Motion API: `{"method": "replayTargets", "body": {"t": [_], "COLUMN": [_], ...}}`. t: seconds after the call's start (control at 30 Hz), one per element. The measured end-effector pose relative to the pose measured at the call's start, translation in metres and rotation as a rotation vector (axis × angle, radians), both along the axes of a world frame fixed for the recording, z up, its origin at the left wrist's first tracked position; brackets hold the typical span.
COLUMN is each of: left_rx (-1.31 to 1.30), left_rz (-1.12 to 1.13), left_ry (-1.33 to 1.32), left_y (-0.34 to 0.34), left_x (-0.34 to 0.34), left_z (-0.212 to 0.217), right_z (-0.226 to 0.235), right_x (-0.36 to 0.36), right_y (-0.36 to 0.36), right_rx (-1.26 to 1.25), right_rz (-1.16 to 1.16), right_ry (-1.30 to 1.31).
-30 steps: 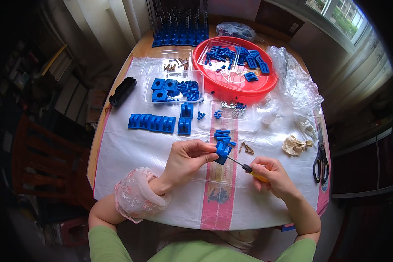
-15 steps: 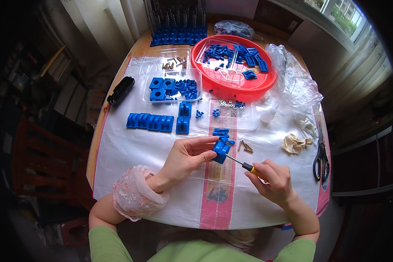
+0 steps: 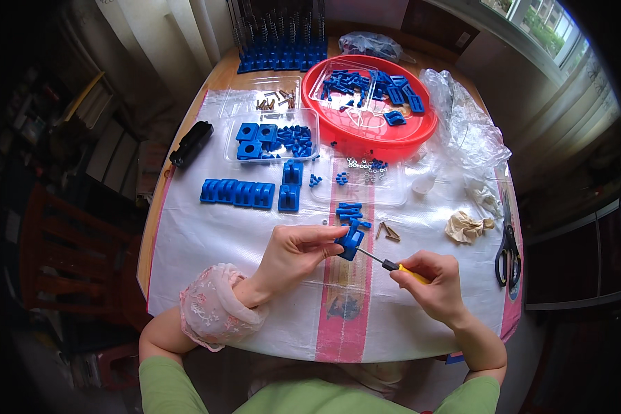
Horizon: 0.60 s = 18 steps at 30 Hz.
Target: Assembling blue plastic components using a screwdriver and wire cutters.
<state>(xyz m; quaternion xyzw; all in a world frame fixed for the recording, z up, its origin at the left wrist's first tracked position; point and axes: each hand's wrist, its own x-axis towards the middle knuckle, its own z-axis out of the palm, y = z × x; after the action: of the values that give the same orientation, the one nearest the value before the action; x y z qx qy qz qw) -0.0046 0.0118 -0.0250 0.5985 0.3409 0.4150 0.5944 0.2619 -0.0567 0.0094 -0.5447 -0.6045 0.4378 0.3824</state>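
Note:
Between the thumb and fingers of my left hand (image 3: 298, 250) is a blue plastic block (image 3: 350, 247) with raised lugs, held above the table. My right hand (image 3: 431, 281) grips a screwdriver (image 3: 410, 274) with a yellow and black handle. Its thin metal shaft points left, and the tip meets the block's right side; the exact contact is too small to make out. Just beyond the block lie several small blue levers (image 3: 349, 210). A few brass-coloured screws (image 3: 391, 233) rest to the right of them.
A row of blue blocks (image 3: 237, 194) stands left of centre. Behind are a clear tub (image 3: 236, 153) of blue parts and a red basin (image 3: 366, 141). White nuts (image 3: 372, 172) lie on a clear lid. Scissors (image 3: 508, 257) and crumpled cloth (image 3: 466, 226) are at right.
The block has tilted slightly in my left hand, whose fingers have shifted a little lower. My right hand's fingers have changed position on the screwdriver, showing more of the yellow handle.

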Motion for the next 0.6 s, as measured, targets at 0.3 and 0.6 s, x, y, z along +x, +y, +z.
{"method": "replayTargets", "body": {"t": [0.3,0.6], "left_rx": [0.133,-0.304], "left_rz": [0.000,-0.003], "left_ry": [0.072,-0.069], "left_y": [0.002,0.004], "left_x": [-0.001,0.004], "left_z": [0.002,0.012], "right_z": [0.004,-0.002], "right_x": [0.013,0.000], "right_y": [0.013,0.013], "right_rx": [-0.580,0.449], "right_rz": [0.042,0.064], "right_ry": [0.422,-0.333]}}
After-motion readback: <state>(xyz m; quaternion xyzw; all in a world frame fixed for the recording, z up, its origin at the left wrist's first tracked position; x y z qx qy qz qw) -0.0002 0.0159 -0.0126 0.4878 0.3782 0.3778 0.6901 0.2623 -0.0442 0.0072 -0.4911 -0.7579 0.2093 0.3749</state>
